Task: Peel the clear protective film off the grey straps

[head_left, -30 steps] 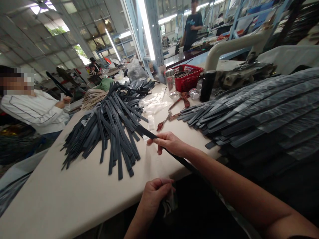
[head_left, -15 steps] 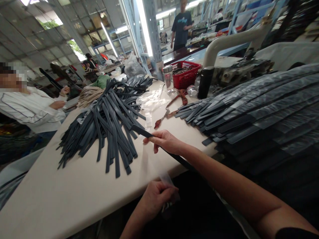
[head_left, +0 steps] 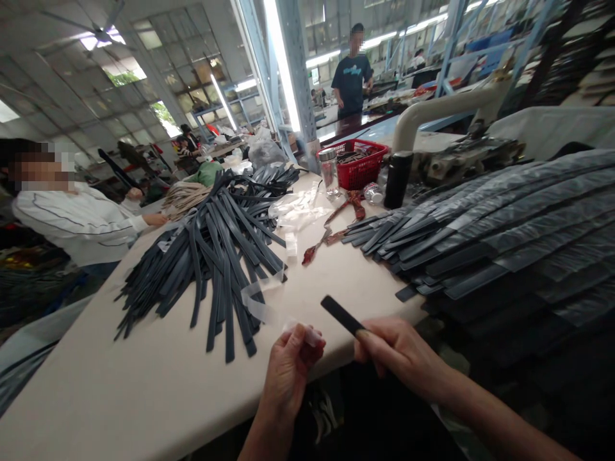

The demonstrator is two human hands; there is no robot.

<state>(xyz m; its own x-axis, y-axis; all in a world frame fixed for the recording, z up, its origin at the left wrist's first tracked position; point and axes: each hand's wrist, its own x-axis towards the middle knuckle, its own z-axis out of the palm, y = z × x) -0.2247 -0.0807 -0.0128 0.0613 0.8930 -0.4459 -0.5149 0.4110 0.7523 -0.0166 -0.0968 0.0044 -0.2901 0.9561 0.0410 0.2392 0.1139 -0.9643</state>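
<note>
At the far left, a co-worker in a white long-sleeved top reaches a hand to the far edge of the cream-coloured table. Next to the right, a loose, fanned heap of dark grey, flat, flexible strips lies on that table. A narrow ribbon of translucent plastic film loops across the heap's near tips; whether it touches them is hard to tell. The ribbon runs to the left hand, whose thumb and fingers pinch its crumpled end above the table's near edge. That loop could catch on the strip tips and drag some out of place if pulled sharply, and film this thin could twist or crease under an uneven pinch.

Further right, the right hand is closed round a single dark, flat, round-ended strap, its free end angled up and leftward over the table, apart from the left hand. The strap's lower length is lost against dark clothing; if it hangs loose, it could snag or swing. Beyond lie scissors with red-brown wrapped handles. At the far right, film-covered dark strips are stacked in overlapping layers; a bump from the right forearm could make them slide.
</note>
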